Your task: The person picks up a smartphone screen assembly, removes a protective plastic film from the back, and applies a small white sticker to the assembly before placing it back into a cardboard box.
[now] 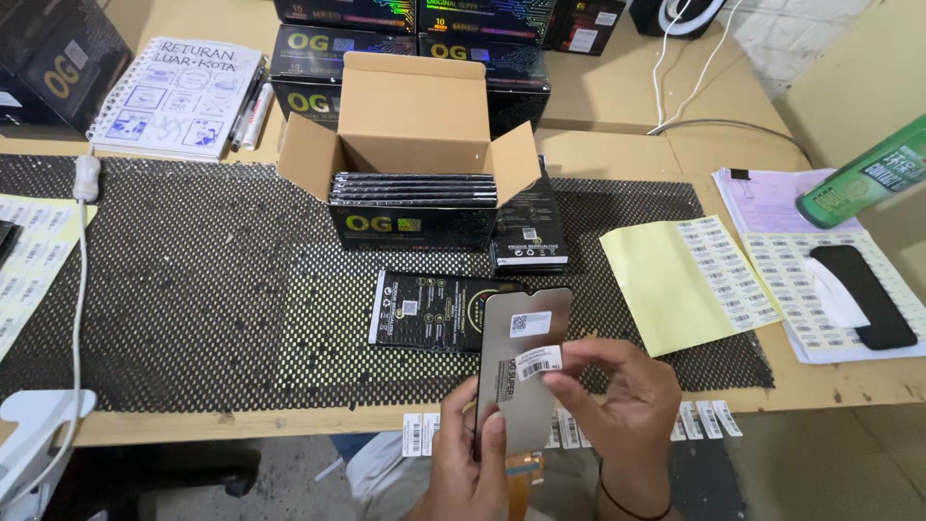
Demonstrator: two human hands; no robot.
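My left hand (470,468) grips the lower edge of a flat grey phone screen panel (516,400), held upright over the table's front edge. My right hand (622,400) pinches a small white barcode sticker (538,363) against the panel's face. A second white sticker (530,323) sits higher on the panel. Behind the panel a black flat packet (424,309) lies on the black mesh mat (193,289).
An open cardboard box (410,145) with several black packets stands mid-table, another black packet (529,232) beside it. Yellow and white label sheets (690,280) lie right, with a black phone (863,294) and a green bottle (863,183). A spiral notebook (178,96) sits far left. Loose barcode stickers (420,434) line the table edge.
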